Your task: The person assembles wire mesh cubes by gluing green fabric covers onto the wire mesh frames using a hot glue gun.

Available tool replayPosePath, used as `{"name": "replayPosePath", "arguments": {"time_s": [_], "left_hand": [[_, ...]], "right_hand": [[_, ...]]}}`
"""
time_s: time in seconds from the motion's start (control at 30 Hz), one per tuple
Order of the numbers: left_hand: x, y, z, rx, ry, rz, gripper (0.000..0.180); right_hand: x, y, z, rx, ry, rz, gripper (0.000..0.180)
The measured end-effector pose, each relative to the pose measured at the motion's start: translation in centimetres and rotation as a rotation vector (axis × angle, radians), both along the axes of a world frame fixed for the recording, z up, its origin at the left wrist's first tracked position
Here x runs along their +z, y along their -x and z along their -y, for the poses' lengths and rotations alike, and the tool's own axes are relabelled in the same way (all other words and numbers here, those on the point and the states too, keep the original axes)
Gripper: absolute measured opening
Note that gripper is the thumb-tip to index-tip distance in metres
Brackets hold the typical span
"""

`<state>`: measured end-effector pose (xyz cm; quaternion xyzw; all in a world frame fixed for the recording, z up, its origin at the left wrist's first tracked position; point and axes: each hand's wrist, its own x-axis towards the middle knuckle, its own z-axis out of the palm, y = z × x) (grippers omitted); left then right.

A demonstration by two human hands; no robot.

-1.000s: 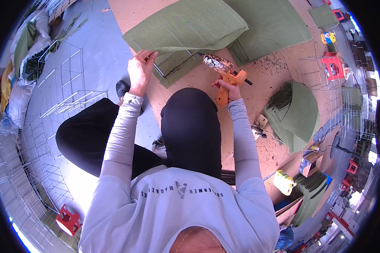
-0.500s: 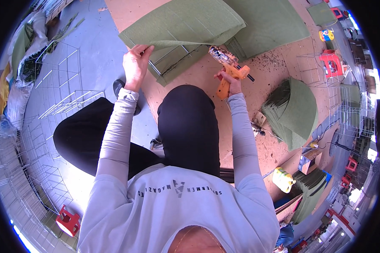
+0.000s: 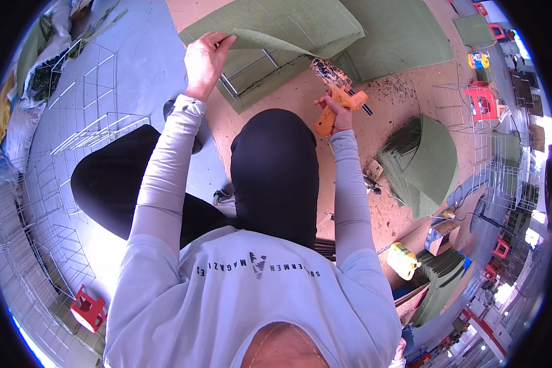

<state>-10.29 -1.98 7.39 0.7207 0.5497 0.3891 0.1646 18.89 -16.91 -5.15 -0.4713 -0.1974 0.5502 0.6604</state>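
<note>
My left hand [image 3: 203, 66] pinches the near edge of a green woven sheet [image 3: 276, 27], holding it raised and curled back. Under the raised edge a thin metal wire frame [image 3: 270, 56] shows, lying on another green layer [image 3: 242, 99]. My right hand [image 3: 342, 118] grips an orange hot glue gun [image 3: 353, 98] by its handle. The gun's front end is crusted with dark and pale residue, and its nozzle points at the gap between sheet and frame. Whether the tip touches the frame cannot be made out.
Reddish-brown board [image 3: 405, 98] bears dark crumbs. At right lie a fanned stack of green pieces [image 3: 420, 162], a yellow bottle [image 3: 403, 260] and a red stool [image 3: 481, 101]. Wire racks [image 3: 83, 129] stand at left. My bent knee [image 3: 275, 159] is close below the work.
My left hand has lifted the sheet's edge farther up and away, widening the opening over the wire frame. The glue gun stays near the opening, its nozzle slightly shifted right and up.
</note>
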Motion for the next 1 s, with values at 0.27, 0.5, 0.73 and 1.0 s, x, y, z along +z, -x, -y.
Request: {"name": "replayPosePath", "arguments": {"time_s": [0.27, 0.5, 0.73, 1.0], "left_hand": [[-0.4, 0.4, 0.5, -0.012, 0.01, -0.001, 0.022], [-0.4, 0.2, 0.6, -0.009, 0.002, 0.001, 0.022], [0.0, 0.2, 1.0, 0.017, 0.016, -0.024, 0.023], [-0.2, 0.1, 1.1, 0.025, 0.046, -0.015, 0.023]], "right_hand": [[0.3, 1.2, 0.8, -0.006, 0.014, -0.004, 0.02], [0.1, 1.3, 0.9, -0.003, -0.016, -0.024, 0.025], [0.4, 1.8, 0.9, -0.003, 0.005, -0.027, 0.022], [-0.1, 2.3, 1.2, 0.021, 0.012, -0.063, 0.018]]}}
